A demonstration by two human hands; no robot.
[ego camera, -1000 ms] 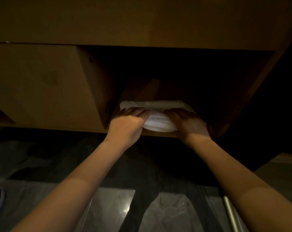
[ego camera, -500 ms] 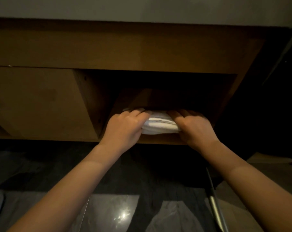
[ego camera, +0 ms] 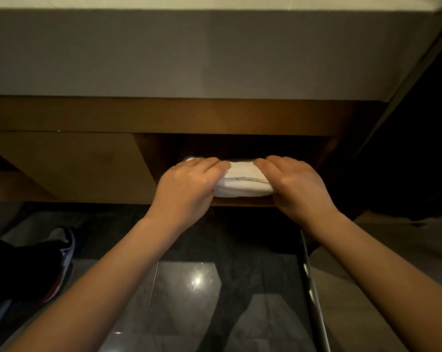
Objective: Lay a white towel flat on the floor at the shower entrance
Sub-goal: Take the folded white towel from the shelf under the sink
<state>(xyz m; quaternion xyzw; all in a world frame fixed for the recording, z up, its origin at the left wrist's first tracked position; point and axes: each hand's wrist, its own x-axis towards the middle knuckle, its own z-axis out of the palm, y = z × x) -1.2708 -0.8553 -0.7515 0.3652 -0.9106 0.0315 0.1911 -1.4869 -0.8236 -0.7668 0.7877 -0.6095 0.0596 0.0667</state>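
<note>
My left hand (ego camera: 187, 188) is clamped over the left end of the folded towel (ego camera: 242, 182) and my right hand (ego camera: 297, 185) over its right end, fingers curled on top and pinching the stack between them, which sits at the front edge of the shelf (ego camera: 240, 201) in the open cabinet bay. I judge this is the fetching step, the towel gripped but not yet clear of the shelf. Next I need to draw it straight out, carry it to the shower entrance, then shake it open and spread it on the floor (ego camera: 189, 288).
</note>
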